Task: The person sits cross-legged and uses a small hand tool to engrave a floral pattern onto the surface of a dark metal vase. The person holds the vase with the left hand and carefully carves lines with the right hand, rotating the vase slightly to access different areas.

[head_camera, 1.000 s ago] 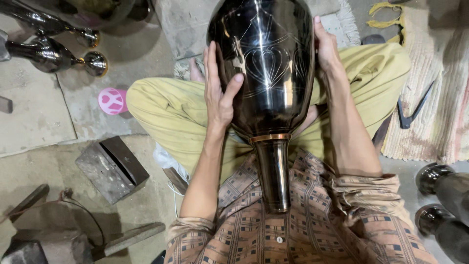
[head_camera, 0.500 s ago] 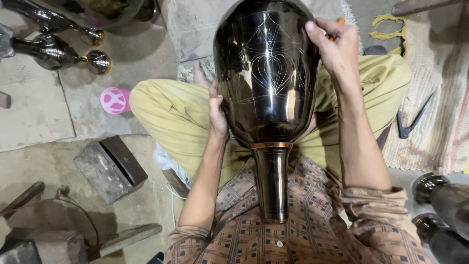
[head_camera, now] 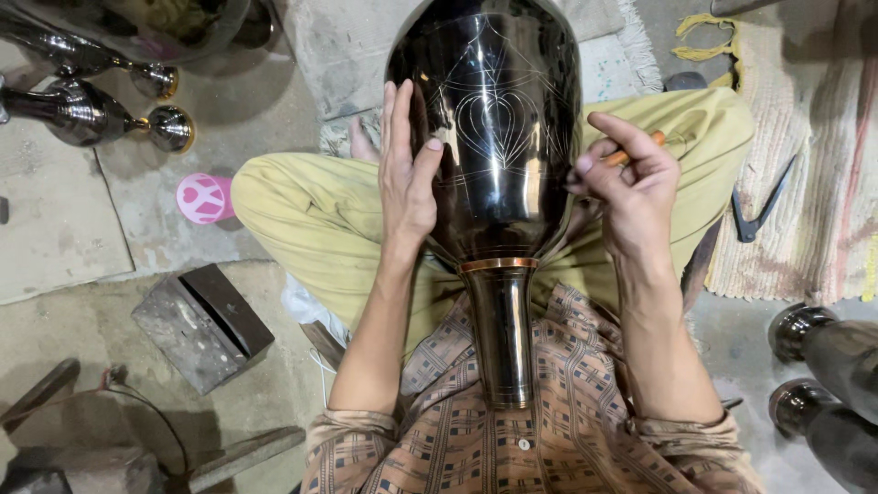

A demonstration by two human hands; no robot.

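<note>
- Black vase [head_camera: 498,137]: large, glossy, dark metal, laid across your lap with its narrow neck pointing at your chest and its broad body away from you. Fine pale lines, a heart-like motif among them, are already scratched into the upper face. A copper-coloured band rings the shoulder where body meets neck.
- Step in hand, as judged: engraving the body, with the vase steadied for the next line.
- Left hand [head_camera: 405,178]: fingers spread flat and released against the vase's left flank, bracing it, not gripping.
- Right hand [head_camera: 631,187]: fingers clenched pen-fashion round a slim orange-handled tool [head_camera: 637,148], held just beside the vase's right flank. The tip is hidden, so contact cannot be told.
- Next move, as judged: you need a firm left-hand brace so the round body cannot roll, then the tip brought to the unmarked surface.
- Grey metal block [head_camera: 201,325]: on the floor to your left, well apart.
- Finished dark vases [head_camera: 91,110]: lying on the floor at upper left; more at lower right.
- Pink round lid [head_camera: 204,198]: on the floor near your left knee.
- Dark shears [head_camera: 759,210]: on the woven mat to your right.
</note>
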